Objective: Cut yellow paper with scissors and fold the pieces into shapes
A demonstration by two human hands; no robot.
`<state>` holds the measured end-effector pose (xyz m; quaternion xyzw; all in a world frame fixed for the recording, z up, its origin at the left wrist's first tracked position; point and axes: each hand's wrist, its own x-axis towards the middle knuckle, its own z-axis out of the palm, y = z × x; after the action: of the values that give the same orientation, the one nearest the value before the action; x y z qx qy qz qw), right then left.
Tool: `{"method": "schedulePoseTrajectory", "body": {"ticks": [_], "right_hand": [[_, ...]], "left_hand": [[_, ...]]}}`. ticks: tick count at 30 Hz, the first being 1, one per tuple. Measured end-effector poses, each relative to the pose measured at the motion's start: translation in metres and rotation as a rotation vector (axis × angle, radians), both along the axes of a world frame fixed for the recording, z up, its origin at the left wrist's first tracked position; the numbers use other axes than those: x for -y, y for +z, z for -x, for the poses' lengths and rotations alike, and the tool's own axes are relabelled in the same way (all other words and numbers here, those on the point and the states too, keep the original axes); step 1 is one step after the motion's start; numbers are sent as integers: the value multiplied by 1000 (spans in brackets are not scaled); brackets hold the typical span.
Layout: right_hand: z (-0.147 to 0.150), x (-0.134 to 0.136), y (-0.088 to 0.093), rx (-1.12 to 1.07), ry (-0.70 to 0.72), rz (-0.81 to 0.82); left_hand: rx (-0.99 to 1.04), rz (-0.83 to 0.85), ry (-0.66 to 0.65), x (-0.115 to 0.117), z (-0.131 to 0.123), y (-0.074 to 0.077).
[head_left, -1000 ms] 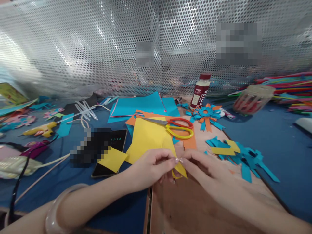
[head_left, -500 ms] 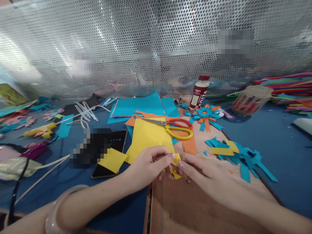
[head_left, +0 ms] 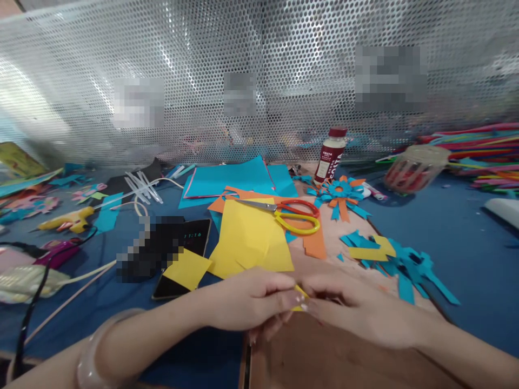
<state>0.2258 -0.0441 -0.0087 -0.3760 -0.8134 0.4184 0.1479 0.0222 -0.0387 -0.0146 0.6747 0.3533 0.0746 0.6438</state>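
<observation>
Drawn nearer, left hand [head_left: 251, 300] and right hand [head_left: 357, 316] pinch a yellow scrap [head_left: 300, 293] over the brown board [head_left: 324, 359] before the mesh screen [head_left: 194, 48].

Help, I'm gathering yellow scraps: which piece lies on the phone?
The small yellow square overlapping the phone at its lower edge; the large yellow sheet lies under the scissors.

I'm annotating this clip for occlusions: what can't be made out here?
Head view only.
yellow paper piece: mostly covered by left hand and right hand; shape unclear.
phone: partly behind a pixelated patch and a yellow square.
plastic jar contents: blurred.
</observation>
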Motion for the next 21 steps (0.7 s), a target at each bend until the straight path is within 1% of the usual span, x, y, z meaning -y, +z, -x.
{"method": "schedulePoseTrajectory", "body": {"ticks": [2, 6, 8, 10, 11, 13, 14, 15, 16, 17, 19, 20, 21], "right_hand": [[1, -1, -2, -9, -6, -9], [3, -3, -5, 0, -120, 7], [4, -2, -3, -6, -141, 44], [4, 3, 0, -1, -137, 119], [4, 5, 1, 14, -129, 163], [4, 10, -1, 56, -125, 208], [3, 12, -4, 72, -135, 189], [3, 13, -7, 80, -150, 143], [1, 14, -11, 85, -169, 80], [-1, 14, -15, 92, -180, 20], [-6, 13, -22, 111, -193, -77], [-10, 13, -26, 120, -197, -115], [-14, 14, -30, 122, -217, -159]], "left_hand": [[-20, -17, 51, 1, -1, -1], [-80, -99, 163, 2, -1, 0], [-135, -154, 177, 4, 1, 5], [-212, -281, 146, 9, 4, 12], [-260, -395, 108, 12, 5, 14], [-385, -715, 22, 19, 8, 16], [-468, -902, 26, 24, 9, 14], [-496, -1126, 41, 29, 9, 10], [-471, -1334, 7, 34, 9, 3], [-399, -1541, -38, 38, 9, -4], [-344, -1761, -100, 47, 7, -20], [-319, -1818, -134, 50, 6, -27], [-307, -1836, -114, 52, 5, -33]]}}
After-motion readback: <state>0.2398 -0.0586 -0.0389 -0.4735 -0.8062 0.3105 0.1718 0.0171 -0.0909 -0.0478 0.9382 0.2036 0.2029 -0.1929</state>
